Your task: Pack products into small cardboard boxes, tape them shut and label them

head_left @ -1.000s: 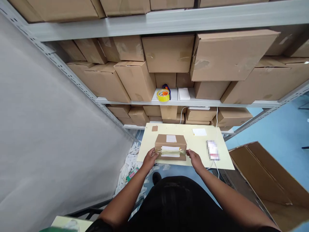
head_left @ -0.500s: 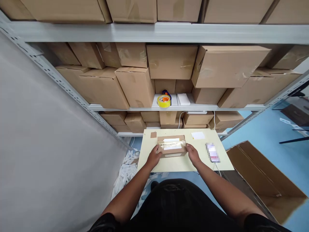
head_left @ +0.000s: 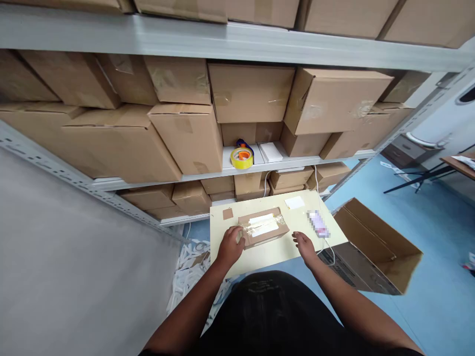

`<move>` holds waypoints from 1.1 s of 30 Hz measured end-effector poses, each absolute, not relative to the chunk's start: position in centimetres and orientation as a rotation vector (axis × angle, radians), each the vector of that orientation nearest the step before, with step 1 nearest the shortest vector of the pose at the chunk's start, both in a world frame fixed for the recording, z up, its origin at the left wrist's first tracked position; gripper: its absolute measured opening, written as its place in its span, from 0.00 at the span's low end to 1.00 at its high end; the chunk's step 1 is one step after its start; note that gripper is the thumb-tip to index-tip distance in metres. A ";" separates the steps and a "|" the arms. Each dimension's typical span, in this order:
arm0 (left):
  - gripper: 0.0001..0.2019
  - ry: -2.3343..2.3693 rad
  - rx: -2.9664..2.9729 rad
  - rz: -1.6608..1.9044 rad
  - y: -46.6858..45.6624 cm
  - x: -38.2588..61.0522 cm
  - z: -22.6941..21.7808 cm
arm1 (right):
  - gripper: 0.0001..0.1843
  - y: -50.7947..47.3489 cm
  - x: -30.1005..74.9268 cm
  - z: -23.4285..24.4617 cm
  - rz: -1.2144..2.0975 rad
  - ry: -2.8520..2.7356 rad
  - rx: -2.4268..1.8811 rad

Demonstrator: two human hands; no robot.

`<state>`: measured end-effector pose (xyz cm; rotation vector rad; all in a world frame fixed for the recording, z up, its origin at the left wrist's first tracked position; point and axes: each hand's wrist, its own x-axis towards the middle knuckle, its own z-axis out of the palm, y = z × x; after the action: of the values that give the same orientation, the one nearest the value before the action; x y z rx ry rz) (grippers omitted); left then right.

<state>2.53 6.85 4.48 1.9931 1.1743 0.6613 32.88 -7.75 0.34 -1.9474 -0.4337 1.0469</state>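
Observation:
A small brown cardboard box (head_left: 264, 240) lies on the pale yellow tabletop (head_left: 218, 226), with a white label (head_left: 262, 225) and shiny clear tape across its top. At the box's left end is my left hand (head_left: 230, 245), fingers curved and thumb apart; whether the fingertips touch the cardboard I cannot tell. My right hand (head_left: 303, 244) hovers to the right of the box, clear of it, its fingers parted and holding nothing. Right of the box lies a phone-like device (head_left: 318, 223), its screen blurred out, with a white cable.
On the shelf behind, a yellow tape roll (head_left: 242, 158) sits beside a white stack (head_left: 270, 152). Cardboard boxes (head_left: 256, 93) fill the racks. A large open carton (head_left: 386, 242) stands right of the table. White scraps (head_left: 191, 267) litter the floor at left.
My right hand has let go of the box and moved right. My left hand's fingers have loosened at its left end. The view has turned, and the box appears slightly tilted.

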 end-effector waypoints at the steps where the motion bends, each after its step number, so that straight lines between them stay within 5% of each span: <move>1: 0.15 1.112 2.074 0.643 7.4 3.2 5.2 | 0.26 -8.3 33.1 0.3 1.051 -0.379 -1.951; 12: 0.08 0.555 2.399 0.191 11.8 21.8 7.0 | 0.17 -9.0 39.9 -2.6 1.347 -0.279 -1.886; 24: 0.12 0.707 2.611 -0.731 18.4 48.1 -3.7 | 0.17 -6.1 55.8 -6.5 1.603 -0.397 -1.815; 33: 0.16 0.628 2.647 -0.867 22.2 54.7 -10.1 | 0.21 -3.6 61.8 -7.4 1.722 -0.582 -1.730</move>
<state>54.66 22.25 -10.14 2.6467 0.6282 -0.8675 61.81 -3.58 -7.41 -1.7303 -0.5825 1.7223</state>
